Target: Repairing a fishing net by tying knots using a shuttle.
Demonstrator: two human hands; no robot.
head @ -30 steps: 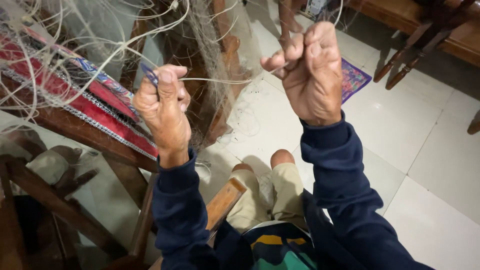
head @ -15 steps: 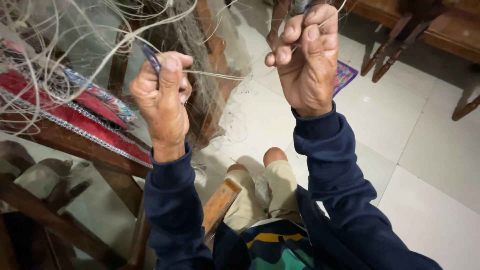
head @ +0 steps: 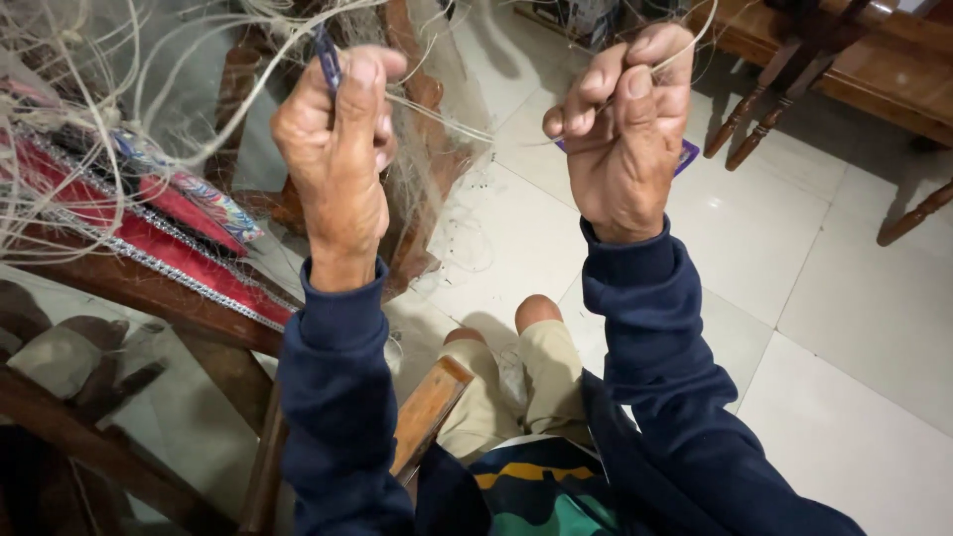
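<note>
Head view, net: fine pale fishing net [head: 129, 109], tangled mesh, hanging at 10 o'clock over dark wooden furniture [head: 149, 298].
Left hand: left hand [head: 338, 159] fisted, pinching a thin blue tool [head: 326, 58] and net strands.
Right hand: right hand [head: 620, 129] at 1 o'clock, fingers curled, pinching a taut strand [head: 467, 119].

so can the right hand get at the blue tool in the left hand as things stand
Probably yes: the right hand is level with the left hand, and only thin net strands cross the gap to the blue tool.
</note>
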